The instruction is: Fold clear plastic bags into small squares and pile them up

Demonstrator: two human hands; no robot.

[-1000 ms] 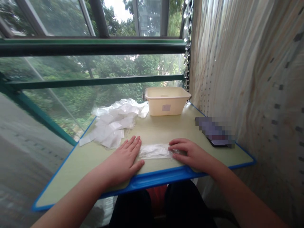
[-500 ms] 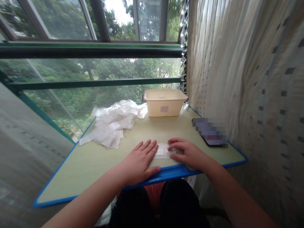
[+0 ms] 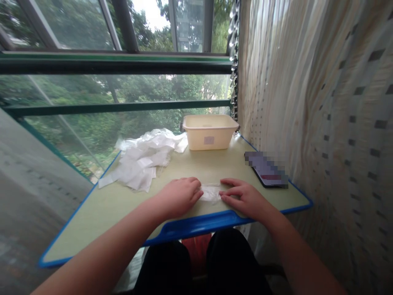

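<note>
A small folded piece of clear, whitish plastic, seemingly a plastic bag [image 3: 211, 193], lies flat on the table near its front edge. At its left end, my left hand [image 3: 181, 196] is closed with curled fingers and the thumb pinching the edge. My right hand [image 3: 242, 196] is at the opposite end, thumb and a finger drawn together on the plastic while the index finger stretches out above it. Farther back on the left is a loose heap of similar white plastic bags [image 3: 143, 159].
A cream plastic bin [image 3: 196, 141] with a small label stands at the back of the blue-edged table [image 3: 196, 225]. On the right lies a phone [image 3: 267, 170], its screen blurred out. A curtain [image 3: 291, 82] hangs along the right side, and windows are behind.
My left hand has gone from lying flat with fingers spread to curled at the plastic's left end. My right thumb and finger have come closer together. The camera view has shifted slightly.
</note>
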